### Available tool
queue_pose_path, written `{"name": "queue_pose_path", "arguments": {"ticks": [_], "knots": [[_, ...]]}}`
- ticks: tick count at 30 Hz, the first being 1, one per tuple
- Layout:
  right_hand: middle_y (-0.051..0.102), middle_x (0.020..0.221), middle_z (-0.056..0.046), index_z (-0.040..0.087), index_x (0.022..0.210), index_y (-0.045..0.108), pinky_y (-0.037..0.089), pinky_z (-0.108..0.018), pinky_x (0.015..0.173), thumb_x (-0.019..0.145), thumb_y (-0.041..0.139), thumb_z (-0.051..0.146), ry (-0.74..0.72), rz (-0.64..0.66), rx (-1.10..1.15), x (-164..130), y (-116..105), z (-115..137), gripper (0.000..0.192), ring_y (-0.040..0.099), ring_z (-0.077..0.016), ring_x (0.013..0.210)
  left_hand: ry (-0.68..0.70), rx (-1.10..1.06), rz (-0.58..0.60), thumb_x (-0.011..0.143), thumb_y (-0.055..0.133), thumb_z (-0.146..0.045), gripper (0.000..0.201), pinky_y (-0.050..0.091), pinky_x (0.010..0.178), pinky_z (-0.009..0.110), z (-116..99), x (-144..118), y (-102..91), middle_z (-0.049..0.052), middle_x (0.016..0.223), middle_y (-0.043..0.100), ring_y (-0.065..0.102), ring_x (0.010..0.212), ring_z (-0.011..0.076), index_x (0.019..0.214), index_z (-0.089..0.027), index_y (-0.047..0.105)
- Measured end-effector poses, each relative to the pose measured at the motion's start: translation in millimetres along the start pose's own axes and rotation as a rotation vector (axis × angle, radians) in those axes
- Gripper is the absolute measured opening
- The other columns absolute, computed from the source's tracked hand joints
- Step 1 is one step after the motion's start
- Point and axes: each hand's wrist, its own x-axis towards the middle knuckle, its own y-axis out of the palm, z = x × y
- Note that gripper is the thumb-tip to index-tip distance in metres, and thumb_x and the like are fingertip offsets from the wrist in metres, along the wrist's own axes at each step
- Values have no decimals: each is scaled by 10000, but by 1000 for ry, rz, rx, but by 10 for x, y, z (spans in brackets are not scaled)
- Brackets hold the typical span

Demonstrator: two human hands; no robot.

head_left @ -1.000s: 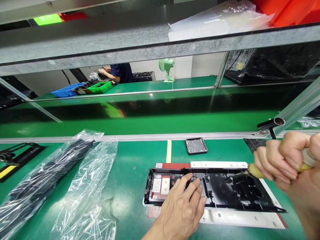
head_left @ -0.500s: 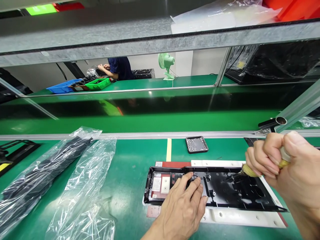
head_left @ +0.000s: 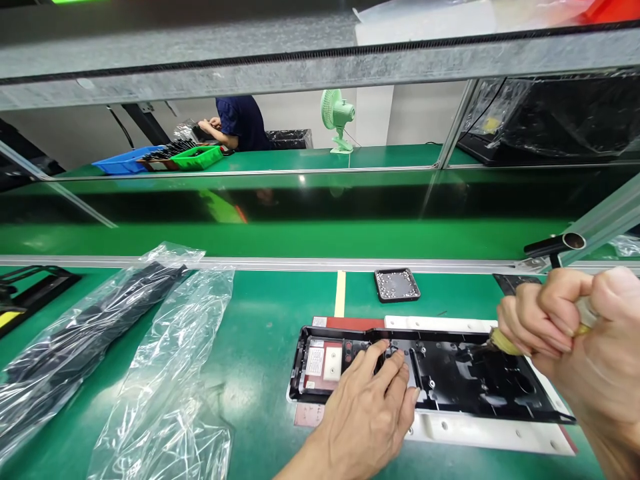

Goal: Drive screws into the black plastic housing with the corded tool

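Note:
A long black plastic housing lies open side up in a white and red fixture. My left hand rests across its left half with fingers stretched out, pressing on the inner parts. My right hand is wrapped round the yellowish handle of a screwdriver. The tool is tilted, its shaft pointing left and down into the right half of the housing; I cannot make out whether its tip sits on a screw. Behind the housing stands a small black tray holding many small screws.
Clear plastic bags, one with dark parts inside, lie on the left. A black frame is at the far left. A metal shelf spans overhead. Across the belt, a person works beside a green fan and bins.
The view has tilted slightly down, so things behind the bench sit higher. Both hands keep nearly the same places over the housing, the right still gripping the screwdriver.

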Motion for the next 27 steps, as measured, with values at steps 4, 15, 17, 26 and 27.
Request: {"name": "queue_pose_path", "arguments": {"ticks": [4,15,17,26,27], "knots": [[288,399,-7,204,471,402,260,-280,344,872,528,405,8,19,13,-16,-26,-13,466,297,-127,366,-6,0,2,1024,463,-272,325,644,954,514,-8,-5,2,55,1334,685,600,1268,328,1224,-142,683],[296,398,-6,207,473,416,266,-280,354,863,492,347,-1,61,35,-7,-29,-13,421,292,-124,371,2,-5,25,1019,471,-263,323,634,978,518,-8,-6,8,77,1337,682,619,1248,319,1224,-128,681],[299,396,-6,206,473,421,275,-282,353,871,491,355,1,69,36,-20,-42,-11,431,298,-124,367,8,-11,22,1019,467,-256,320,627,991,513,-8,1,15,84,1328,687,631,1234,309,1214,-127,685],[303,397,-10,207,479,434,278,-287,350,860,510,363,-8,86,43,-10,-78,-43,418,306,-128,368,7,-13,14,1019,469,-261,316,626,985,520,2,0,22,88,1325,689,626,1246,322,1203,-126,688],[303,394,-10,208,475,433,276,-285,347,860,510,362,-9,88,36,-4,-66,-38,422,305,-129,366,6,-11,19,1020,470,-261,316,627,983,522,3,0,22,88,1326,688,623,1251,324,1203,-124,688]]}}
